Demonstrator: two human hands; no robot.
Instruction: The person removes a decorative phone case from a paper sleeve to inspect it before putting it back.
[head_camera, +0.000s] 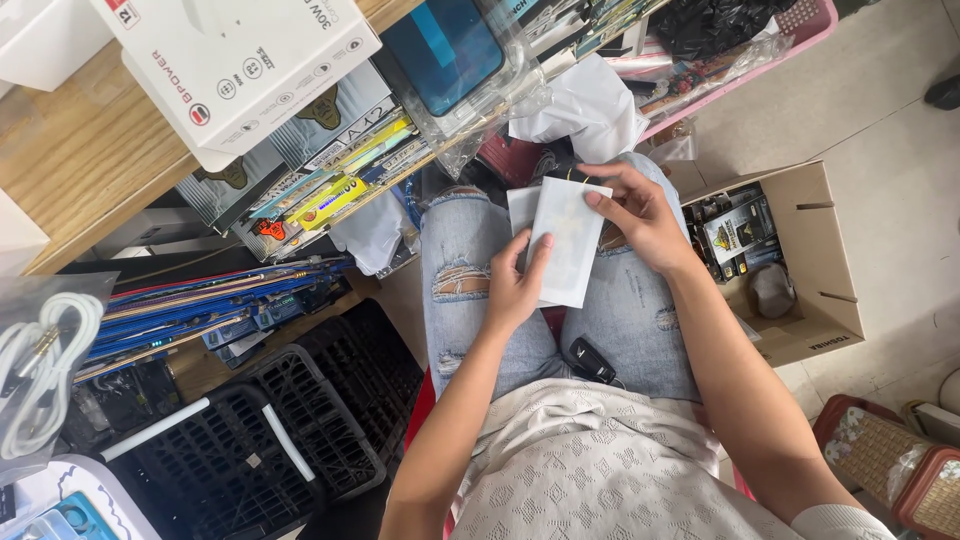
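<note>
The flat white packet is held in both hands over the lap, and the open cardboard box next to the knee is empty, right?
Not quite. Both the left hand and right hand do hold the flat white packet over the lap, but the head view shows the open brown cardboard box has small packaged goods inside, not empty.

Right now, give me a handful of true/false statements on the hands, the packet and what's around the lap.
1. Both hands hold a flat white packet over the lap. True: left hand at its lower edge, right hand at its top.
2. The cardboard box is sealed. False: its flaps are open, with packaged goods inside.
3. A small black object lies on the lap. True.
4. The black plastic crates sit on the right hand's side. False: they are on the left hand's side.
5. The jeans are intact. False: they are ripped at the knee.
</note>
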